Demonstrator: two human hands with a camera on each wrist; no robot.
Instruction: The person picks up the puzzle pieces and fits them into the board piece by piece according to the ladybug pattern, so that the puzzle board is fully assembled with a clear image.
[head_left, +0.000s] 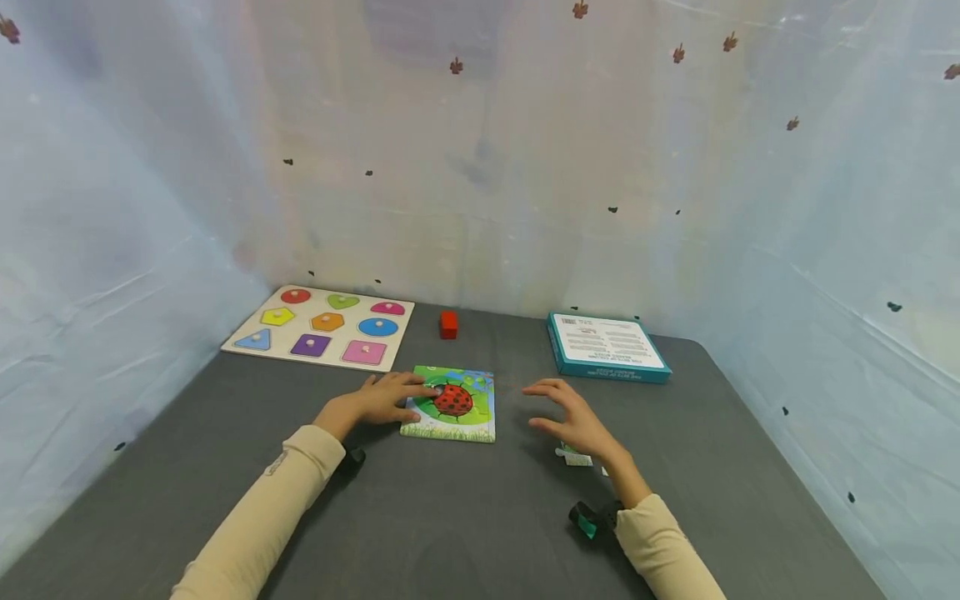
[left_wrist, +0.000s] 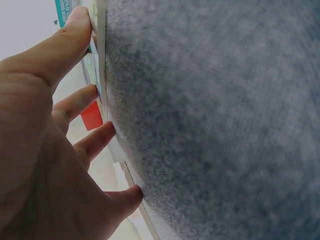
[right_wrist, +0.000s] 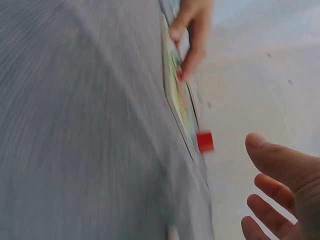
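Observation:
A square ladybug picture puzzle [head_left: 472, 417] lies flat on the dark grey table, green with a red spotted beetle in its middle. On its left edge rests my left hand [head_left: 378, 400], fingers spread, thumb and index fingertips touching the board; the left wrist view also shows the thumb [left_wrist: 70, 42] against its edge. My right hand [head_left: 576, 421] hovers to the right of the puzzle, thumb and fingers apart, holding nothing. Beneath the right wrist lie small green-and-white pieces [head_left: 577, 459], partly covered by that hand. In the right wrist view the fingers [right_wrist: 270, 215] are loosely bent around air.
A white shape board [head_left: 341, 304] with colored knobbed shapes lies at the back left. Behind the puzzle stands a red block [head_left: 447, 325]. A teal box [head_left: 611, 373] with a white label lies at the back right. Pale plastic sheeting [head_left: 480, 167] walls the table.

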